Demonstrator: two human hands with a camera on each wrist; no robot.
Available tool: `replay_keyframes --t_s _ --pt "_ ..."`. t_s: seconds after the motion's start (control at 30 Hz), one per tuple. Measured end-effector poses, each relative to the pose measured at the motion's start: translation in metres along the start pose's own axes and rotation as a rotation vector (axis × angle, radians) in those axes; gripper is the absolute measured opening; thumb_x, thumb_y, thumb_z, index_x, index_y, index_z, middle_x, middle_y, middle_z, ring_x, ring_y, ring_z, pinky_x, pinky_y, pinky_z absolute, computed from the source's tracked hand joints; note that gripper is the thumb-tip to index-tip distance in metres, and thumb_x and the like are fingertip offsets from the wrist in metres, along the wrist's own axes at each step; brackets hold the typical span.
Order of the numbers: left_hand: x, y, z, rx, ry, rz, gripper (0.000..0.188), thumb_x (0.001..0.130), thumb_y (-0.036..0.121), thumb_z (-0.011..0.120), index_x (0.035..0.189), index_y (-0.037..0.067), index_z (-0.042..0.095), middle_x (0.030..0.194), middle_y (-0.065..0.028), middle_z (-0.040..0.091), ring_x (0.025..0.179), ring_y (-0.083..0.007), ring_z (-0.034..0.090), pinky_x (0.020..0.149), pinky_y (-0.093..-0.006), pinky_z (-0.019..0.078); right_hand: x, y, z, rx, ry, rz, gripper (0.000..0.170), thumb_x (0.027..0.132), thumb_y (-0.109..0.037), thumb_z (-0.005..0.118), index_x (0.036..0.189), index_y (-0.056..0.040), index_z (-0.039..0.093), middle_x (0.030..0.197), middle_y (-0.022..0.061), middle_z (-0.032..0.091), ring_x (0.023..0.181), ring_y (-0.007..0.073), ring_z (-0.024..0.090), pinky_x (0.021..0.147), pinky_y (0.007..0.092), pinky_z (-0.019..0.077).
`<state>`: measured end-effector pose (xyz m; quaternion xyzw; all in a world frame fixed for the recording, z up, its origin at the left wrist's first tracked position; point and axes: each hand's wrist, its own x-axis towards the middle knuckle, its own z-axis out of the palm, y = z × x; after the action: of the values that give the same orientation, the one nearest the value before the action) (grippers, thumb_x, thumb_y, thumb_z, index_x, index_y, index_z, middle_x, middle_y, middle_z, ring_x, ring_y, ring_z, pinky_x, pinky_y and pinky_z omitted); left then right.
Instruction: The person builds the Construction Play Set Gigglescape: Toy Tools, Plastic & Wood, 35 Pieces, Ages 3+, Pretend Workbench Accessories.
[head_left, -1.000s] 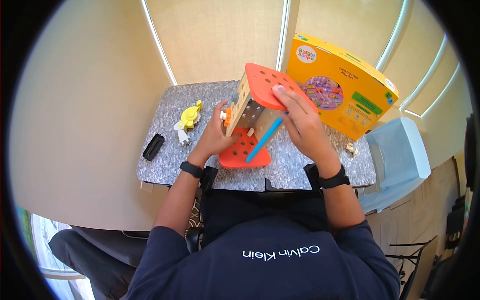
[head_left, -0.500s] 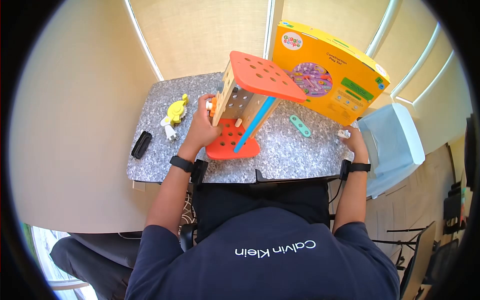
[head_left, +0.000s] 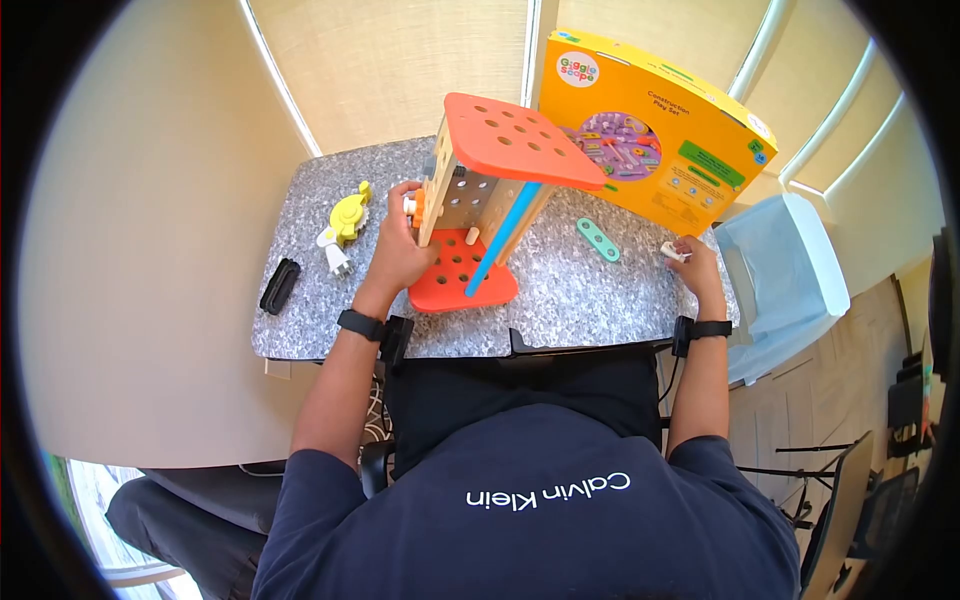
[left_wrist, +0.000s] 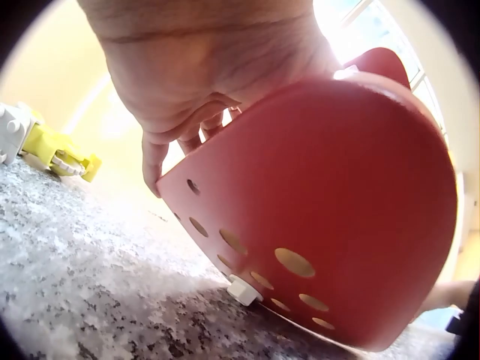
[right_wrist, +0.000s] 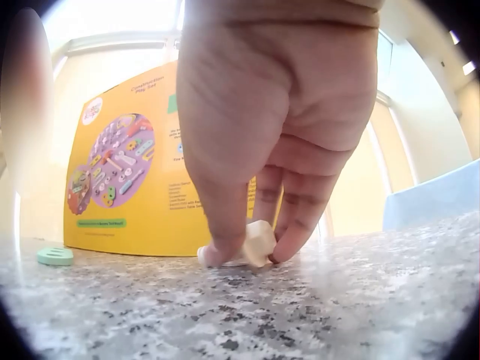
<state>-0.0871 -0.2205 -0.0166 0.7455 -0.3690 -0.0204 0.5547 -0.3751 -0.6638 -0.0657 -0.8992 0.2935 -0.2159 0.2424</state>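
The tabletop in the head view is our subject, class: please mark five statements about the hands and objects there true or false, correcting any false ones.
1. The left hand grips the side of the toy frame. True.
2. The right hand pinches a small cream piece. True.
3. The yellow box lies flat on its large face. False: it stands upright.
4. The green strip lies on the table between the toy frame and the right hand. True.
5. The black case sits beside the right hand. False: it lies near the table's left edge, beyond the left hand.
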Motion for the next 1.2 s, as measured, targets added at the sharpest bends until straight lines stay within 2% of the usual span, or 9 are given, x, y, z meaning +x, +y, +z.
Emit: replay_keyframes --t_s 0.1,0.17,0.23,0.4,0.6,0.77,0.9,1.07,1.2 --pt "0.0 0.0 0.0 0.023 0.024 0.036 0.07 0.079 0.0 0.067 0.142 0.005 0.037 0.109 -0.0222 0.074 0.103 -0.0348 0.075 0.09 -0.0404 0.0577 0.0 -0.022 -0.003 0.055 0.01 0.167 0.028 0.082 -0.007 0.083 0.108 0.0 0.072 0.103 0.02 0.077 0.099 0.0339 0.074 0.088 0.0413 0.0575" --pt "0.0 0.0 0.0 0.038 0.025 0.035 0.071 0.079 0.0 0.067 0.142 0.005 0.037 0.109 -0.0221 0.074 0.103 -0.0347 0.075 0.09 -0.0402 0.0577 0.011 -0.001 0.007 -0.021 0.111 0.08 0.026 0.084 -0.005 0.08 0.108 0.0003 0.072 0.104 0.0194 0.077 0.099 0.033 0.075 0.087 0.0409 0.0575" --pt "-0.001 0.001 0.0 0.003 -0.013 -0.033 0.077 0.078 -0.009 0.067 0.145 0.01 0.036 0.128 -0.0118 0.064 0.113 -0.0208 0.067 0.095 -0.0349 0.0564 0.021 0.013 0.01 -0.096 0.212 -0.007 0.024 0.085 -0.004 0.078 0.108 0.0006 0.073 0.104 0.0189 0.077 0.098 0.0322 0.075 0.087 0.0405 0.0575" --pt "-0.003 0.006 0.001 -0.032 -0.008 -0.064 0.077 0.078 -0.009 0.067 0.146 0.009 0.035 0.13 -0.0119 0.062 0.115 -0.0214 0.066 0.097 -0.0358 0.0563 0.04 0.023 0.016 -0.014 -0.146 -0.123 0.021 0.082 0.006 0.074 0.103 0.0019 0.074 0.09 0.0151 0.074 0.086 0.0275 0.072 0.078 0.0379 0.0565" --pt "-0.004 -0.007 0.003 -0.079 0.039 -0.044 0.076 0.079 -0.008 0.067 0.146 0.007 0.034 0.126 -0.0149 0.065 0.112 -0.0231 0.068 0.095 -0.0374 0.057 0.053 0.022 0.023 -0.213 -0.097 -0.097 0.022 0.081 0.004 0.079 0.102 0.0019 0.075 0.097 0.0147 0.077 0.087 0.0254 0.074 0.079 0.037 0.0582" --pt "-0.004 -0.007 0.003 -0.071 0.067 0.008 0.073 0.08 -0.006 0.067 0.144 0.005 0.033 0.118 -0.0174 0.07 0.106 -0.0233 0.072 0.09 -0.0361 0.0579 0.026 -0.107 0.009 0.268 0.199 -0.324 0.023 0.084 0.0 0.079 0.106 0.002 0.074 0.098 0.0182 0.076 0.089 0.0314 0.076 0.081 0.0373 0.0589" --pt "-0.004 -0.001 0.003 -0.065 0.04 -0.036 0.074 0.079 -0.009 0.064 0.144 0.007 0.032 0.124 -0.017 0.065 0.112 -0.0256 0.069 0.094 -0.0376 0.0572 -0.017 -0.204 0.033 0.35 -0.017 -0.68 0.021 0.086 0.001 0.077 0.106 0.0012 0.074 0.103 0.0178 0.076 0.095 0.0326 0.075 0.085 0.0383 0.0591" --pt "-0.001 0.004 0.008 -0.006 0.051 -0.005 0.062 0.082 -0.002 0.062 0.137 0.002 0.033 0.116 -0.0257 0.066 0.108 -0.0415 0.07 0.094 -0.0436 0.0541 -0.047 -0.236 0.102 0.258 -0.103 -0.812 0.022 0.089 0.001 0.067 0.11 0.0008 0.072 0.113 0.0181 0.072 0.109 0.0371 0.068 0.092 0.0427 0.0573" --pt "0.001 0.006 0.009 -0.007 0.014 -0.025 0.064 0.081 -0.002 0.063 0.137 0.002 0.034 0.12 -0.0279 0.062 0.115 -0.0446 0.065 0.098 -0.046 0.0511 -0.043 -0.247 0.132 0.263 -0.122 -0.776 0.025 0.093 -0.001 0.061 0.117 0.0002 0.068 0.123 0.0178 0.067 0.111 0.0381 0.066 0.094 0.0439 0.0573"
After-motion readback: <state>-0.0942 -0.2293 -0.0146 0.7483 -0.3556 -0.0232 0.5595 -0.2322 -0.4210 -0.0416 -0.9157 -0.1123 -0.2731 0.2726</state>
